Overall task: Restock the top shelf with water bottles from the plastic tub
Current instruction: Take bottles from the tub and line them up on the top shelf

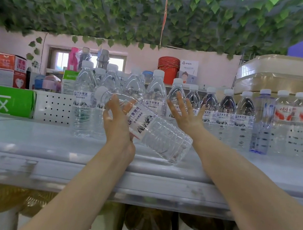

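At the far left of the top shelf (26, 142) sits a green box (3, 99), and just right of it a cluster of standing bottles (84, 93) in front of a perforated white divider (54, 107). Next comes the left hand (118, 123), its fingers (112, 103) curled round the upper part of a water bottle (156, 133) that is steeply tilted, cap up and to the left, base down and to the right over the front of the shelf; the base may be touching the shelf surface, but the clear plastic makes that hard to tell. Just right of it the right hand (185, 114) is raised with straight, spread fingers, holding nothing, close in front of the back row of bottles (227, 110). Further right stand a blue-tinted bottle (262, 122) and red-labelled bottles (283, 112). The plastic tub is out of view. The main risk, as I judge it, is the tilt: swung upright too fast, the base could skid on the smooth shelf towards the front edge and slip from a grip set high on the bottle. The cap end or the open right hand could also knock the closely packed bottles and topple several.
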A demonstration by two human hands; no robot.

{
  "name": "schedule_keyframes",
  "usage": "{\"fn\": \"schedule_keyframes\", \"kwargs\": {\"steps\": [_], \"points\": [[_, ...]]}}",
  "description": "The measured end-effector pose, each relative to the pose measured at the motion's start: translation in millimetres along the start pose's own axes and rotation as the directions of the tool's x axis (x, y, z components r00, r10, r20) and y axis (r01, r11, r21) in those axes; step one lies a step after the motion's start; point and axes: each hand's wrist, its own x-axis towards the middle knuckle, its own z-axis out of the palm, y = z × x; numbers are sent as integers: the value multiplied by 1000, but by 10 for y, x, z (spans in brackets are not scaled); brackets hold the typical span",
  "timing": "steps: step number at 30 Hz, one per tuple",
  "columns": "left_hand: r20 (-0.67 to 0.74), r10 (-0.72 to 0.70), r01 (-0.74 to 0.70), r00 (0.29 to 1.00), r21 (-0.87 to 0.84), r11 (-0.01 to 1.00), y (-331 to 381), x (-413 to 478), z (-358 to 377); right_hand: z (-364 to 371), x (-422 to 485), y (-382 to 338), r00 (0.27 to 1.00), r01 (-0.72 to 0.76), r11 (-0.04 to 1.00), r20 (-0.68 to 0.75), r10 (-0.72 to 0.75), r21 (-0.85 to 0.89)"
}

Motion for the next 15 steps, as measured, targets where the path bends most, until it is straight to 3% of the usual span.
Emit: {"fn": "schedule_keyframes", "kwargs": {"steps": [7,11,15], "points": [[-32,78,-72,996,168,983,-9,-66,39,-24,-28,4,999,43,999,1,-43,19],[3,92,-91,996,179,980,30,-174,60,-227,-213,92,990,-81,961,132,47,265],[15,89,-91,996,154,984,76,-242,88,-645,-540,299,949,-266,772,299,103,577]]}}
